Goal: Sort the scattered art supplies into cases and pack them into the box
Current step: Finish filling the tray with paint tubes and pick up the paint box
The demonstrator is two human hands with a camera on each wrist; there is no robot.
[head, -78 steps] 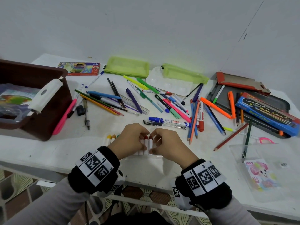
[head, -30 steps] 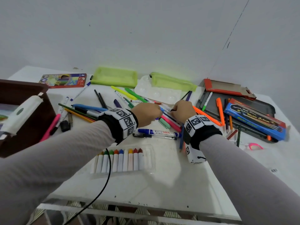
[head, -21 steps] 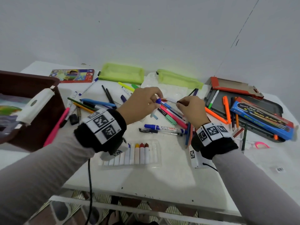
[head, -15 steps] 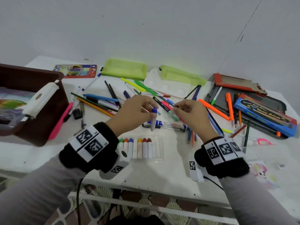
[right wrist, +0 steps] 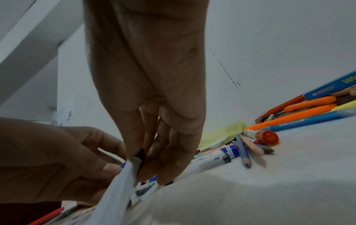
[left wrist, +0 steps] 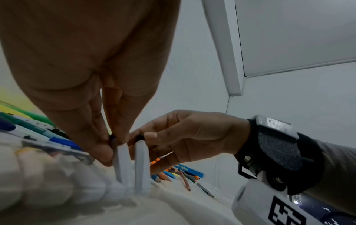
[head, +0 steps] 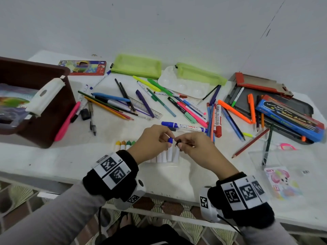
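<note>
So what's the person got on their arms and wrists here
Both arms wear long grey sleeves. Each wrist carries a thick black band with white square tags printed in black code patterns; the right band shows three. A white camera housing hangs under each wrist, also tagged, with a thin black cable trailing from it. The left hand and right hand are bare, with no gloves.

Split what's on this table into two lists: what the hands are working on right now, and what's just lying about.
In hand now:
- left hand pinching the blue-tipped crayon
- right hand pinching the dark-tipped crayon
- clear crayon tray with its crayon row

Lying about:
- brown box
- two green pouches
- blue marker
- water colour box
- loose pens and pencils
</note>
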